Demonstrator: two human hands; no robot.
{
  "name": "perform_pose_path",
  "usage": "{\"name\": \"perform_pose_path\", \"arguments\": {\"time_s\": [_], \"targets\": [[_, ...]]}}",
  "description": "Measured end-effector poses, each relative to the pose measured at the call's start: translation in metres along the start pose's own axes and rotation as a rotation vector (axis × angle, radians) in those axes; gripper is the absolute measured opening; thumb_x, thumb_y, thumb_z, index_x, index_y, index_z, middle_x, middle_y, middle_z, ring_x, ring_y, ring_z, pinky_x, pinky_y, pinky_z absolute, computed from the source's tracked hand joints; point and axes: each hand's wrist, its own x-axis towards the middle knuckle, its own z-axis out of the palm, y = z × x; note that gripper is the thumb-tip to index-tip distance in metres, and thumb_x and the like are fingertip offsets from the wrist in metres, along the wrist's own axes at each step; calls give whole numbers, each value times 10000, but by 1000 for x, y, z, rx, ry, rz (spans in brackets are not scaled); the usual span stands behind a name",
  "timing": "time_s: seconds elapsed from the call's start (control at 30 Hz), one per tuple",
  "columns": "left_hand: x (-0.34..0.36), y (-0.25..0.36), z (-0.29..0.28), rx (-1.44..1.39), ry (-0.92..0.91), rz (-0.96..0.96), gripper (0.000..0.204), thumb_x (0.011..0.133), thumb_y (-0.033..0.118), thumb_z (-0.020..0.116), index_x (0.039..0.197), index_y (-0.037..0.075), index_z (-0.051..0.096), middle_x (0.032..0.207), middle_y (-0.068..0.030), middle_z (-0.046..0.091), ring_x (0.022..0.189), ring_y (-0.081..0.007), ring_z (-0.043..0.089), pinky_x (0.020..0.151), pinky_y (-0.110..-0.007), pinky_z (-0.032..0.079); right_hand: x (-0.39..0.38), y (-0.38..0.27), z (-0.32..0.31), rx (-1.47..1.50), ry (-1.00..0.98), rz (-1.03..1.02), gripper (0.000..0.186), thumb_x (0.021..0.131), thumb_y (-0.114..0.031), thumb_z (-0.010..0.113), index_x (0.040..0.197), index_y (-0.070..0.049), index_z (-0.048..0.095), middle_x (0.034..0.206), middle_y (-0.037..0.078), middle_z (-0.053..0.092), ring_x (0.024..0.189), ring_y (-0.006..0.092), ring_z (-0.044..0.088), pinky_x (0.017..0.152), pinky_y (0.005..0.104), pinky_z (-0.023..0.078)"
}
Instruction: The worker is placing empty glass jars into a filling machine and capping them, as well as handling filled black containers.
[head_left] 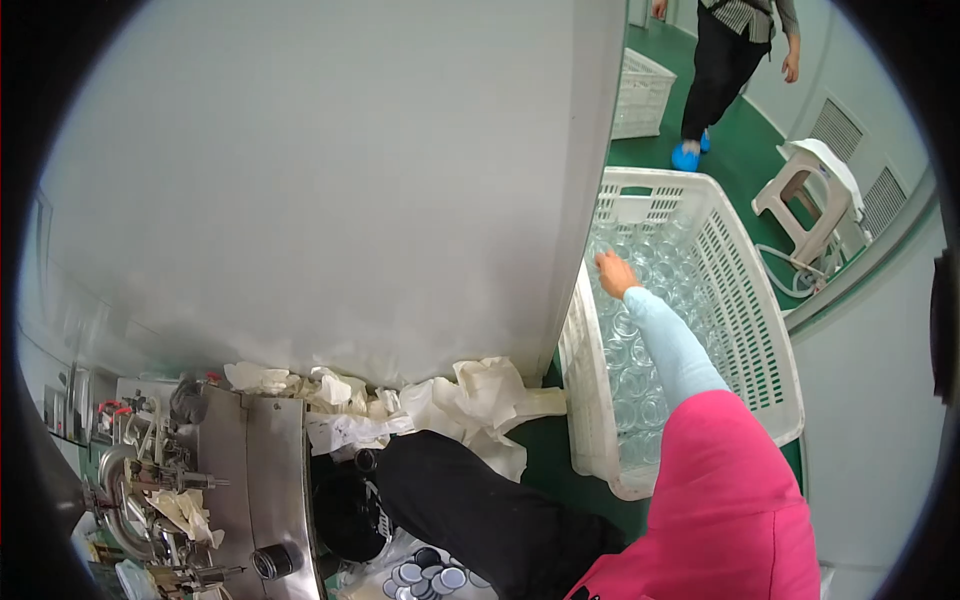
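My right hand (pixel 616 273) reaches into a big white plastic crate (pixel 755 290) at the right, past the edge of the grey panel. Its fingers are bent together at a glass jar near the crate's far left corner; the fingertips are partly hidden. Clear glass jars (pixel 632 385) stand packed in rows beneath my arm. A light blue sleeve (pixel 665 335) covers the forearm, with a pink sleeve (pixel 730 470) above it. My left hand does not show.
A tall grey panel (pixel 330 180) borders the crate's left side. Crumpled paper (pixel 480 400), a steel machine (pixel 280 470), a black bucket (pixel 350 515) and round lids (pixel 430 578) lie lower left. A person (pixel 735 60) in blue shoe covers stands beyond, near a stool (pixel 805 205) and another crate (pixel 643 95).
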Motion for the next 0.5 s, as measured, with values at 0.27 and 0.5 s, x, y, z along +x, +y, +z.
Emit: {"name": "perform_pose_path", "arguments": {"time_s": [0.27,0.5], "targets": [[7,19,6,140,-96,213,416,743,305,647,1052,39,563,1036,-147,560,856,-299,544,786,-392,437,-117,23,-75,346,93,-55,247,643,14,618,864,-23,514,902,140,539,848,291,541,744,383,441],[2,55,16,273,-187,62,542,754,340,632,1217,94,495,1226,-170,498,984,-395,535,874,-450,416,-209,-86,-245,1025,-397,-494,276,638,-13,639,885,-14,516,861,7,500,850,93,503,699,255,445]]}}
